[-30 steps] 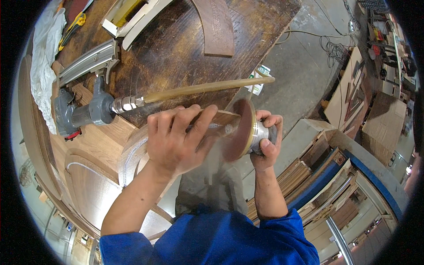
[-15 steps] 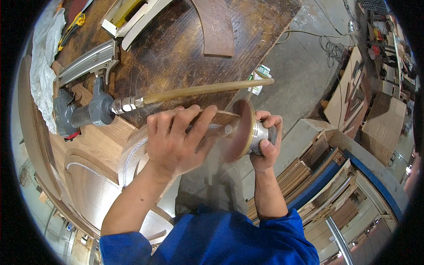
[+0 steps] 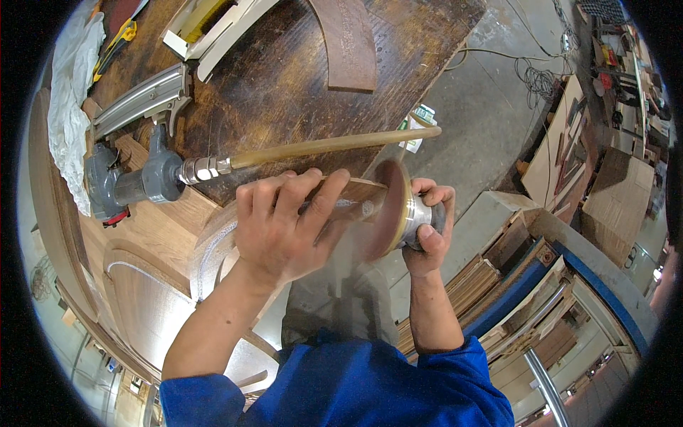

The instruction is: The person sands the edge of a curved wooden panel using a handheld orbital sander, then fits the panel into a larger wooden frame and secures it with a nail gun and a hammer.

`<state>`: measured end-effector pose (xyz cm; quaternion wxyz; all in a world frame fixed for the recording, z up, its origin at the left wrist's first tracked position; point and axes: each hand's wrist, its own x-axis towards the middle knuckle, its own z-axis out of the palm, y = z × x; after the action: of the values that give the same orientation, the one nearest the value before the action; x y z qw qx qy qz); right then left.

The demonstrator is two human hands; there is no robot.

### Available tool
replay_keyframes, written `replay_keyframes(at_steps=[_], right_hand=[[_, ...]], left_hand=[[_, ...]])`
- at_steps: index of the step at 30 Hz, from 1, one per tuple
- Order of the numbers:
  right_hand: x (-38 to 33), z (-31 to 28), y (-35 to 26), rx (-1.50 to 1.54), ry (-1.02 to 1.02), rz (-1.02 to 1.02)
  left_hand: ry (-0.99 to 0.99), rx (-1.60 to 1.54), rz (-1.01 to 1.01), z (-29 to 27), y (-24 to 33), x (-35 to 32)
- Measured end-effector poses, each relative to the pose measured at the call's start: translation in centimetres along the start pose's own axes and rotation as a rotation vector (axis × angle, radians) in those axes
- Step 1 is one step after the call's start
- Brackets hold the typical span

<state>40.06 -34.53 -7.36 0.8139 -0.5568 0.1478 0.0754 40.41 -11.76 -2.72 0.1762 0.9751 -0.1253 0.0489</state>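
My right hand (image 3: 432,226) is closed round the metal body of a disc sander (image 3: 415,219), its round reddish-brown sanding disc facing left. With fingers wrapped over it, my left hand (image 3: 288,220) grips a curved wooden piece (image 3: 361,191). The right end of that piece meets the disc, or lies very close to it; the contact itself is hard to make out. Much of the wood is hidden under my left fingers. Above both hands runs a yellowish air hose (image 3: 334,142), joined by metal fittings to a grey nail gun (image 3: 146,174) on the left.
The dark wooden workbench (image 3: 263,107) bears a curved brown board (image 3: 348,46), a yellow utility knife (image 3: 116,48) and white plastic sheeting (image 3: 71,107). Curved wooden panels (image 3: 146,285) lie at lower left. Stacked boards (image 3: 469,292) and a cardboard box (image 3: 617,196) stand right.
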Motion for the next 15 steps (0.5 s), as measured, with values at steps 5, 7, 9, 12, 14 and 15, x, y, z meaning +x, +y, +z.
replay_keyframes(at_steps=[5, 7, 9, 12, 14, 15], right_hand=[[0.1, 0.21, -0.07, 0.027, -0.036, -0.042], [0.0, 0.19, -0.13, 0.012, -0.015, -0.019], [-0.01, 0.07, -0.18, -0.001, 0.008, 0.004], [0.07, -0.37, -0.21, 0.026, 0.013, 0.001], [-0.08, 0.02, 0.02, 0.004, 0.002, 0.013], [-0.15, 0.2, 0.16, -0.004, -0.003, 0.014]], left_hand=[[0.007, 0.004, 0.003, 0.02, -0.05, -0.01], [0.011, 0.007, 0.008, 0.06, -0.06, 0.0], [0.011, 0.009, 0.013, 0.07, 0.0, 0.14], [0.009, 0.014, 0.024, 0.08, 0.35, 0.61], [0.023, 0.002, 0.009, 0.18, -0.13, 0.04], [0.031, -0.001, 0.002, 0.23, -0.37, -0.22]])
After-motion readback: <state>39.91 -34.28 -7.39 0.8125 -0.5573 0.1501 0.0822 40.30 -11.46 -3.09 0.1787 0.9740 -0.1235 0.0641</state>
